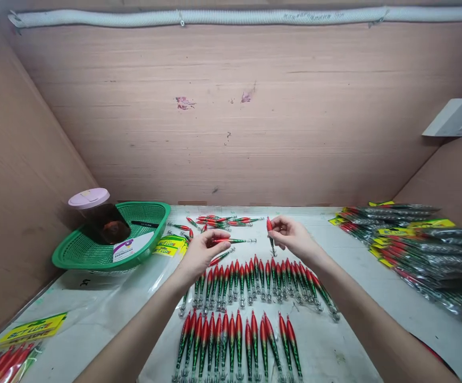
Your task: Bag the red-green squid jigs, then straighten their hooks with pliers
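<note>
My right hand [288, 234] pinches a red and green fishing lure [269, 226], held upright with its hooks pointing down. Between the fingers of my left hand [209, 249] is another fishing lure [241, 241], lying level with its hook end to the right. Below the hands, an upper row of lures [242, 279] stretches across the table, red tips away from me. A second row of lures [218, 340] lies nearer, hooks toward me. Beyond my left hand is a loose pile of lures [218, 219], pointing various ways.
A green basket [61, 255] at the left holds a lidded cup [103, 218], a black pen [145, 224] and a card [133, 246]. Packed lures [422, 250] are heaped at the right. A labelled pack [11, 356] lies front left. Board walls enclose the table.
</note>
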The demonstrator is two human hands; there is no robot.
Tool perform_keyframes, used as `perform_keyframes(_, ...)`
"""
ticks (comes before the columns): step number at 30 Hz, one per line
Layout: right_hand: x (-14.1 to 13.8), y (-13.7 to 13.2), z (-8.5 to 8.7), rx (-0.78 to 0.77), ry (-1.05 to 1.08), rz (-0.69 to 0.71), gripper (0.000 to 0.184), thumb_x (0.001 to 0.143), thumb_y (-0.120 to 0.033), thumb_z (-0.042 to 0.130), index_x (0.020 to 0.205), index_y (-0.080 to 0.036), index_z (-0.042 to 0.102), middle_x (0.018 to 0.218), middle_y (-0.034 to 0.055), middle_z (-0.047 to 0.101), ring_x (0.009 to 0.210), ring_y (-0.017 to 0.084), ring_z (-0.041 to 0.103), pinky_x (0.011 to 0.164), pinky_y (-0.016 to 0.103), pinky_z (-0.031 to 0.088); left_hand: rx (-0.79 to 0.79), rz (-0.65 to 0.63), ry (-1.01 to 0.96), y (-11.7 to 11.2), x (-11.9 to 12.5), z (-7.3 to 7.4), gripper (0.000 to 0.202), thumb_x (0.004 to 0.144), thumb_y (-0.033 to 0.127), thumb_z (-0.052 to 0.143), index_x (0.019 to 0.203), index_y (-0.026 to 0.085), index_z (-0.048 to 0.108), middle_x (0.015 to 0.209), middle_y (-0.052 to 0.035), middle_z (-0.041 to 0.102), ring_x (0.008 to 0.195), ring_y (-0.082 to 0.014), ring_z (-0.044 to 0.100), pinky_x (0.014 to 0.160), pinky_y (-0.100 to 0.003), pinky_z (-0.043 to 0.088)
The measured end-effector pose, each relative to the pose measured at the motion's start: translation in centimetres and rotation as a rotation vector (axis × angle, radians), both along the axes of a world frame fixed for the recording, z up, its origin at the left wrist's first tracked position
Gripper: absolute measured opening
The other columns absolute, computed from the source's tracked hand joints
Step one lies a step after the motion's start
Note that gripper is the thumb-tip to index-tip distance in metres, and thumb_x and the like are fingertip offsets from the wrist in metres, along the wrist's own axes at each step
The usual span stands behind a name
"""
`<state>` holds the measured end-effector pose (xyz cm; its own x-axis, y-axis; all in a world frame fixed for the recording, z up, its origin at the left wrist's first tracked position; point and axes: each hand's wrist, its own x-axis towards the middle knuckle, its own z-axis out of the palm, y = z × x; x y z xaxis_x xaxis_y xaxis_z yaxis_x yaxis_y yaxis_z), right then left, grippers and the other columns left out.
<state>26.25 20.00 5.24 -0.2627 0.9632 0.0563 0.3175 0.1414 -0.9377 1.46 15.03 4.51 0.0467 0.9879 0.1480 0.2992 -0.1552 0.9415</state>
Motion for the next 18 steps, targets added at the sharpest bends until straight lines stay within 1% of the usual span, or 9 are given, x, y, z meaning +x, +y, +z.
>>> perform_keyframes(2,0.9,-3.6,0.9,-0.055,0.185,0.035,0.027,0.080,-0.039,0.069,0.089,-0.017,0.057,0.077,-0.0024,0.057,0.054,0.007,0.052,0.050,0.022,0.045,-0.036,-0.010,-0.124,-2.8,0.7,0.6,0.034,0.072,0.040,0.071,0.097,0.017,0.067,0.090,-0.0065,0.071,0.083,-0.0185,0.065,0.073,-0.029,0.051)
perform_keyframes(4,1.3,-7.1,1.5,-0.129,0.337,0.060,0.033,0.073,-0.043,0.074,0.085,-0.019,0.055,0.075,-0.0029,0.055,0.052,0.006,0.051,0.048,0.021,0.042,-0.119,-0.014,-0.306,-5.1,1.4,1.2,0.034,0.068,0.037,0.077,0.095,0.018,0.068,0.086,-0.0042,0.071,0.083,-0.0160,0.065,0.073,-0.026,0.051)
perform_keyframes(6,1.5,-9.9,1.7,-0.206,0.449,0.069,0.033,0.071,-0.043,0.075,0.084,-0.020,0.055,0.074,-0.0032,0.055,0.052,0.006,0.050,0.047,0.020,0.042,-0.222,-0.038,-0.511,-6.8,2.0,1.7,0.035,0.065,0.031,0.082,0.095,0.018,0.069,0.083,-0.0022,0.070,0.081,-0.0133,0.064,0.077,-0.024,0.051)
perform_keyframes(8,1.4,-11.8,1.4,-0.272,0.531,0.067,0.032,0.071,-0.041,0.076,0.082,-0.019,0.057,0.073,-0.0027,0.056,0.051,0.005,0.049,0.046,0.018,0.041,-0.308,-0.086,-0.658,-7.9,2.5,1.9,0.040,0.064,0.026,0.083,0.101,0.019,0.069,0.083,-0.0018,0.070,0.082,-0.0125,0.065,0.082,-0.026,0.052)
perform_keyframes(11,1.3,-13.4,0.8,-0.350,0.615,0.059,0.030,0.070,-0.038,0.079,0.083,-0.017,0.061,0.075,-0.0013,0.059,0.052,0.003,0.049,0.047,0.016,0.041,-0.384,-0.162,-0.762,-8.8,3.2,1.9,0.048,0.067,0.023,0.082,0.112,0.020,0.065,0.088,-0.0029,0.069,0.084,-0.0146,0.066,0.084,-0.030,0.054)
perform_keyframes(14,1.1,-14.1,0.4,-0.406,0.674,0.057,0.030,0.069,-0.037,0.080,0.086,-0.017,0.065,0.073,-0.0020,0.059,0.051,0.003,0.051,0.046,0.014,0.040,-0.400,-0.215,-0.775,-9.3,3.6,1.9,0.055,0.071,0.021,0.079,0.123,0.022,0.059,0.094,-0.0033,0.066,0.085,-0.0157,0.065,0.082,-0.033,0.055)
perform_keyframes(16,1.0,-14.4,0.2,-0.437,0.702,0.064,0.030,0.069,-0.036,0.081,0.087,-0.017,0.067,0.072,-0.0018,0.059,0.050,0.003,0.052,0.044,0.014,0.040,-0.400,-0.243,-0.761,-9.7,3.9,1.9,0.057,0.074,0.020,0.076,0.127,0.023,0.056,0.098,-0.0040,0.065,0.086,-0.0150,0.065,0.081,-0.032,0.055)
perform_keyframes(18,0.9,-14.6,0.0,-0.459,0.722,0.073,0.029,0.068,-0.034,0.082,0.087,-0.016,0.068,0.072,-0.0018,0.060,0.049,0.003,0.053,0.044,0.013,0.039,-0.411,-0.277,-0.757,-9.9,4.1,1.9,0.055,0.076,0.018,0.074,0.128,0.023,0.055,0.099,-0.0045,0.064,0.085,-0.0137,0.064,0.080,-0.029,0.055)
